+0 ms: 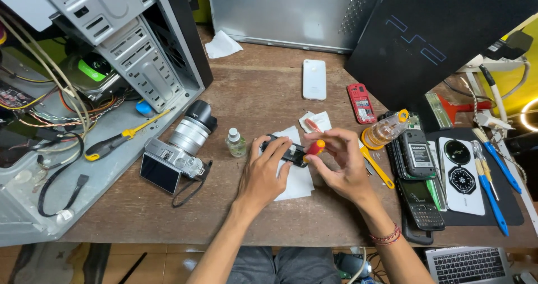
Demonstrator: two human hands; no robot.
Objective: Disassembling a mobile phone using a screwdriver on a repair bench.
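Note:
My left hand (263, 171) presses down on a small black device (290, 152) that lies on a white paper sheet (297, 182) in the middle of the wooden table (252, 93). My right hand (342, 161) pinches a small screwdriver with a red and yellow handle (315, 146), its tip down on the black device. The device is partly hidden under my left fingers.
A silver camera (179, 149) and a small clear bottle (235, 143) lie left of my hands. An open computer case (84, 82) fills the left. A white phone (314, 79), a red phone (360, 102), black phones (417, 175), blue tools (496, 172) and a black console (443, 43) sit right.

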